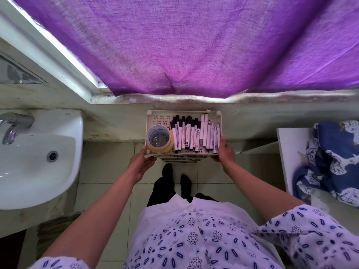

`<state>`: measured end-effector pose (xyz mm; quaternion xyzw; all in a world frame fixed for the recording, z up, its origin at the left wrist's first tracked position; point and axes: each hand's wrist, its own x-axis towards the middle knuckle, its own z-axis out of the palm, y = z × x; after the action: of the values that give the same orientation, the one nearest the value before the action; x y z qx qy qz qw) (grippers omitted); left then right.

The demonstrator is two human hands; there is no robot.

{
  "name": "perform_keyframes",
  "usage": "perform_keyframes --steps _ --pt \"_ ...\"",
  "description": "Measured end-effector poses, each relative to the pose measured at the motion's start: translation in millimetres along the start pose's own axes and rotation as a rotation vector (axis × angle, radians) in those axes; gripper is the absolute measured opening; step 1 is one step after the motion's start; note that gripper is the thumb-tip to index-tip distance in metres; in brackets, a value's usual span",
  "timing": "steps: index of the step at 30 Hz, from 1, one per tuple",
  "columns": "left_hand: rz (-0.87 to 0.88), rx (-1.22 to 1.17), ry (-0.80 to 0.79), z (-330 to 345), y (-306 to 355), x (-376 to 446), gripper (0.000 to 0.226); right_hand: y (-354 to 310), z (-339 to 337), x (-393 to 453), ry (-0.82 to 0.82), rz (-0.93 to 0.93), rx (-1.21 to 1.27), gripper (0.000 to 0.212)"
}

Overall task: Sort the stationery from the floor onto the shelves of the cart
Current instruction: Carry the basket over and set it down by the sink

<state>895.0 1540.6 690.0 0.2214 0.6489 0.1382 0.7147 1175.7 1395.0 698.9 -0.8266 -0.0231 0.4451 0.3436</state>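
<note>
We found our left hand (142,162) and right hand (225,151) gripping the cart (155,118) at its near corners; markers (186,134) and tape (159,139) lay on top.

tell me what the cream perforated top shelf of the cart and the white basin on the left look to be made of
The cream perforated top shelf looks like moulded plastic with a matt finish: cut-out leaf holes and rounded corners suggest it. The white basin looks like glazed ceramic: a smooth glossy surface with soft highlights, though the picture alone cannot confirm it.
</note>
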Motion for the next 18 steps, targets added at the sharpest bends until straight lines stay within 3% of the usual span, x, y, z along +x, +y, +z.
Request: perform_keyframes --steps 18 --pt "-0.01 -0.016 0.02 -1.5 -11.7 -11.4 0.043 12.8 -6.3 -10.3 -0.039 0.007 0.031 0.07"
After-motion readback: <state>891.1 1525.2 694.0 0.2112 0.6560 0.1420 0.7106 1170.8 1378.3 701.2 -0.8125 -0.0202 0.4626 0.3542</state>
